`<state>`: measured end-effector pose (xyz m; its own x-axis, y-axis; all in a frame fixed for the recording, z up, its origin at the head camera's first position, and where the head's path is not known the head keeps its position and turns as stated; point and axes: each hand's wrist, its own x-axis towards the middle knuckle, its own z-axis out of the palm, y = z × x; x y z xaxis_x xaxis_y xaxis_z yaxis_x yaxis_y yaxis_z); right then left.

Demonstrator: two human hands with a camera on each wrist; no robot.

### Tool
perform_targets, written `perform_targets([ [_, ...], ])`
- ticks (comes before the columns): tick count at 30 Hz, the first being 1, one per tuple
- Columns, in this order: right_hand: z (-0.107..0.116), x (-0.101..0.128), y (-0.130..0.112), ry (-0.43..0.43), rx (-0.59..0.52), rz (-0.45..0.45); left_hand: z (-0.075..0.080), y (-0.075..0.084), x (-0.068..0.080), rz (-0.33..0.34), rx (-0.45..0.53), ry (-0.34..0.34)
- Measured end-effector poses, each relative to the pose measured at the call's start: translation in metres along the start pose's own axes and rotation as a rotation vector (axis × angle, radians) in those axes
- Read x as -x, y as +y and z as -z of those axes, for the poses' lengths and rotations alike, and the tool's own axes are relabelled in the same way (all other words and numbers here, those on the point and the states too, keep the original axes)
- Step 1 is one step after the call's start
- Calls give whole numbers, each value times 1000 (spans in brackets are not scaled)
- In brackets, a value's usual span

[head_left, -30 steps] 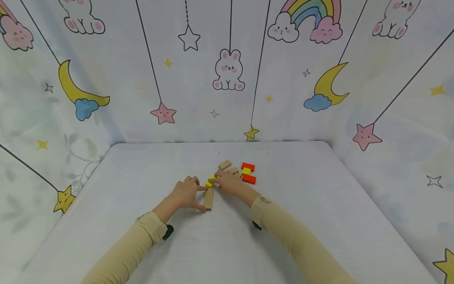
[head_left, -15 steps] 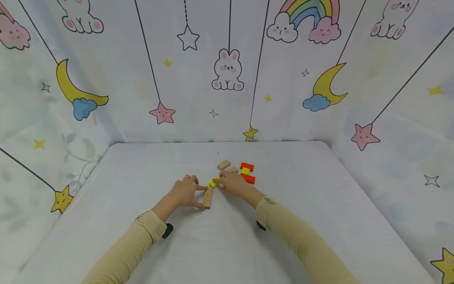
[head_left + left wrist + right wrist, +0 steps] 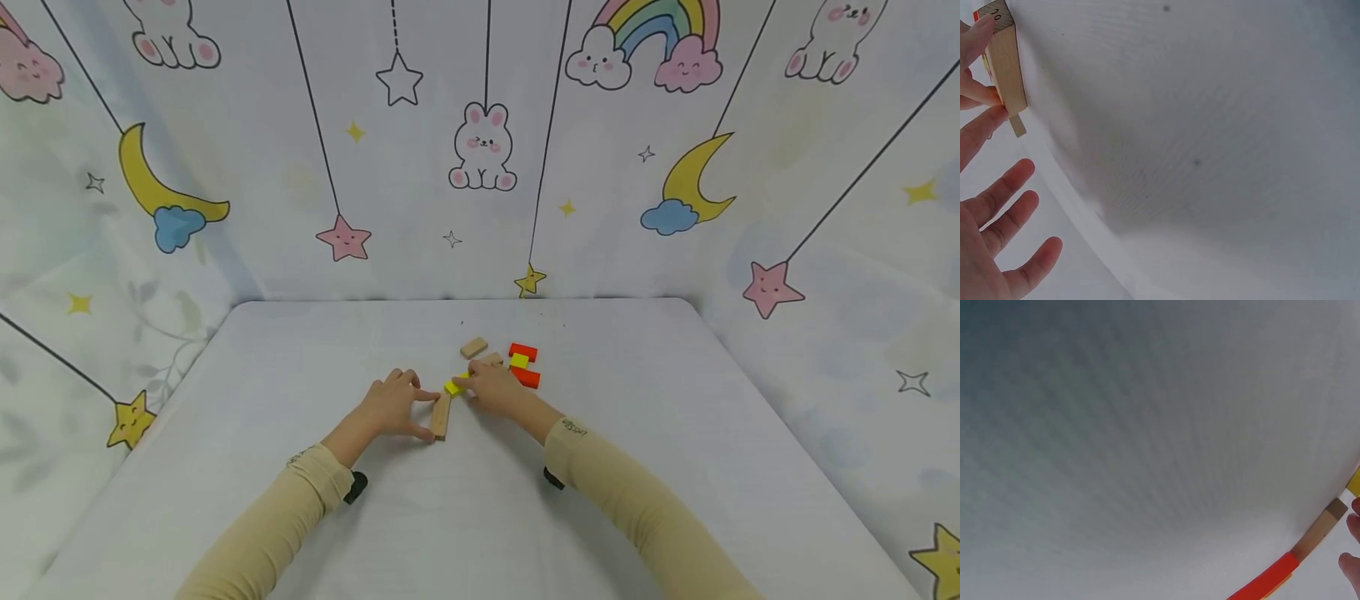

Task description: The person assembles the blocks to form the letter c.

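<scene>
My left hand (image 3: 393,406) pinches a long plain wooden block (image 3: 441,418) lying on the table, thumb at its near end and index finger at its far end. In the left wrist view that block (image 3: 1009,75) shows a dark mark on its end face, and the other fingers (image 3: 1011,187) are spread apart. Just beyond the block's far end, my right hand (image 3: 497,389) pinches a yellow block (image 3: 453,388), partly covered by the fingers. The yellow block (image 3: 1354,482) shows only at the right edge of the right wrist view, beside the fingertips (image 3: 1349,564).
Beyond the right hand lie two plain wooden blocks (image 3: 474,347), one partly hidden. To its right, a small yellow block (image 3: 519,361) sits between two red blocks (image 3: 523,352). A patterned cloth wall (image 3: 405,192) stands behind the white table (image 3: 337,333).
My right hand and the yellow block have shifted slightly right. The wooden block's far end has swung slightly right. My left hand has hardly moved.
</scene>
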<state>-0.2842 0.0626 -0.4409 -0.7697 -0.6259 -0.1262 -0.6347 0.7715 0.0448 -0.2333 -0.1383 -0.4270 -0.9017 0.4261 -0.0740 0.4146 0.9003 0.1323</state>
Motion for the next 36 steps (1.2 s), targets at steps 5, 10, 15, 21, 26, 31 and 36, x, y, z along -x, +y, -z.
perform_targets([
  [5,3,3,-4,-3,11,-4,2,0,0,-1,6,3],
  [10,5,5,-9,-23,7,-41,3,0,0,-4,7,0],
  [15,6,6,-10,-31,-29,-70,3,1,0,2,18,-10],
  [21,5,9,-1,-24,-198,-109,4,2,-1,-1,11,-4],
  [26,5,12,12,0,-223,-104,9,2,-6,6,52,49],
  [31,1,10,25,37,-188,-88,16,2,-19,18,205,44],
  [36,-1,13,32,87,-255,-132,20,1,-36,83,354,24],
])
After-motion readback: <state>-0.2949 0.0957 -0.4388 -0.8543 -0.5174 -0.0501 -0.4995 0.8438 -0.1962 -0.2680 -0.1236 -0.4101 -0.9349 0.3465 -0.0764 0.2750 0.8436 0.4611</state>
